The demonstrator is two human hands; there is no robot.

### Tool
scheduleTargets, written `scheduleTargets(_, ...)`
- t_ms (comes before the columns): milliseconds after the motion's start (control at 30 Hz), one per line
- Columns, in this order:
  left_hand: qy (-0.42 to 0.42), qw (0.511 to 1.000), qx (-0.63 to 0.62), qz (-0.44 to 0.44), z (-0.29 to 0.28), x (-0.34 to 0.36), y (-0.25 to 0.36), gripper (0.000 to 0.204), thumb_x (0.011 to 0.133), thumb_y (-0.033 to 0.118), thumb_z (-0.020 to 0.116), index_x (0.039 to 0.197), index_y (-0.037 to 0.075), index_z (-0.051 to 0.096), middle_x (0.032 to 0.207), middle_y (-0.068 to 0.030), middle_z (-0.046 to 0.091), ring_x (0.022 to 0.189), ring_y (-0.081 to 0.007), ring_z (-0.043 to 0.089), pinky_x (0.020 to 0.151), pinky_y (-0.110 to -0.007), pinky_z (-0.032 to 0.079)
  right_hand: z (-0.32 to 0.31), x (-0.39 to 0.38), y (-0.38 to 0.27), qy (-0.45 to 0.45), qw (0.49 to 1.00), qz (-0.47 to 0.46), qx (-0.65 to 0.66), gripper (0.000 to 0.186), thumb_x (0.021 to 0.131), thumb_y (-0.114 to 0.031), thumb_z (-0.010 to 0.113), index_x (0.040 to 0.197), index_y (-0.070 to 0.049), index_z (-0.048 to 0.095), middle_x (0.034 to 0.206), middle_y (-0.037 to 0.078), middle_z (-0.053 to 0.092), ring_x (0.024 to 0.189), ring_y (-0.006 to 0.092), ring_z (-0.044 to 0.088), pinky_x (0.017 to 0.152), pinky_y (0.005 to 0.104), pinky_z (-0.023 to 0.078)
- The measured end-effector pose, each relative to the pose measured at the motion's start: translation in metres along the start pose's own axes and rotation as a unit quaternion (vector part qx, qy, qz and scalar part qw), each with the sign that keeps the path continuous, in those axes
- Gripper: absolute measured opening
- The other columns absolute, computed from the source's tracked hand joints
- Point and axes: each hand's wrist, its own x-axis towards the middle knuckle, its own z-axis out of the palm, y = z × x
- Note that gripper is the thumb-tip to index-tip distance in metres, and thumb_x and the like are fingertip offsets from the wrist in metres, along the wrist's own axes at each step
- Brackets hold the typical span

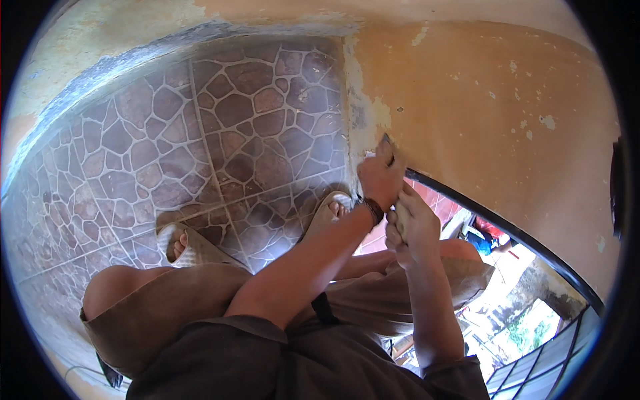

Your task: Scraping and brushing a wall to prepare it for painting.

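Observation:
My left hand (381, 179), with a dark bracelet at the wrist, is closed at the peeling edge of the orange-tan wall (480, 100). From its fingers a small dark tip (385, 138) sticks out against the wall; the rest of that thing is covered, so its kind cannot be made out. Just below and to the right, my right hand (417, 223) is curled up close to the left one. Its fingers are wrapped round something pale that is mostly hidden.
Stone-patterned floor tiles (247, 113) spread to the left, with my sandalled foot (177, 243) on them. A dark frame edge (507, 227) runs along the wall's lower side. Beyond it are a bright opening, red tiles and a person's arm (503, 248). A barred grille (543, 360) stands lower right.

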Motion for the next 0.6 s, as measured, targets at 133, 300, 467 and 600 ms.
scheduleTargets(133, 0.086, 0.988, 0.028, 0.127, 0.007, -0.004, -0.020, 0.021, 0.076, 0.023, 0.055, 0.079, 0.002, 0.055, 0.082, -0.0197, 0.059, 0.073, -0.0352, 0.059, 0.062, -0.043, 0.044, 0.010, -0.001, 0.006, 0.016, 0.999, 0.014, 0.041, 0.042, 0.089, -0.018, 0.037, 0.129, -0.006, 0.041, 0.058, 0.000, 0.044, 0.035, 0.0058, 0.035, 0.030, 0.0192, 0.028)
scheduleTargets(300, 0.015, 0.997, 0.009, 0.073, -0.001, -0.006, -0.005, 0.022, 0.072, 0.022, 0.057, 0.078, 0.001, 0.054, 0.080, -0.0211, 0.058, 0.069, -0.0354, 0.058, 0.061, -0.042, 0.044, 0.007, -0.007, 0.006, 0.036, 0.999, -0.013, -0.003, 0.044, 0.088, -0.019, 0.036, 0.130, -0.007, 0.038, 0.063, 0.003, 0.044, 0.035, 0.0084, 0.035, 0.031, 0.0209, 0.029)
scheduleTargets(467, 0.081, 0.990, 0.002, 0.118, 0.010, -0.009, -0.019, 0.024, 0.072, 0.022, 0.057, 0.084, 0.001, 0.058, 0.060, -0.0192, 0.055, 0.054, -0.0314, 0.055, 0.051, -0.038, 0.042, -0.001, -0.013, 0.014, 0.035, 0.999, -0.020, -0.020, 0.044, 0.090, -0.019, 0.034, 0.132, -0.007, 0.037, 0.060, 0.001, 0.043, 0.035, 0.0083, 0.033, 0.032, 0.0204, 0.030)
scheduleTargets(600, 0.077, 0.991, 0.011, 0.104, -0.005, 0.007, -0.016, 0.029, 0.074, 0.024, 0.059, 0.088, -0.001, 0.062, 0.056, -0.0197, 0.053, 0.046, -0.0265, 0.053, 0.048, -0.034, 0.041, 0.013, 0.003, 0.013, 0.022, 0.999, -0.020, -0.012, 0.042, 0.091, -0.020, 0.034, 0.131, -0.007, 0.037, 0.059, 0.000, 0.042, 0.035, 0.0077, 0.032, 0.032, 0.0191, 0.029)
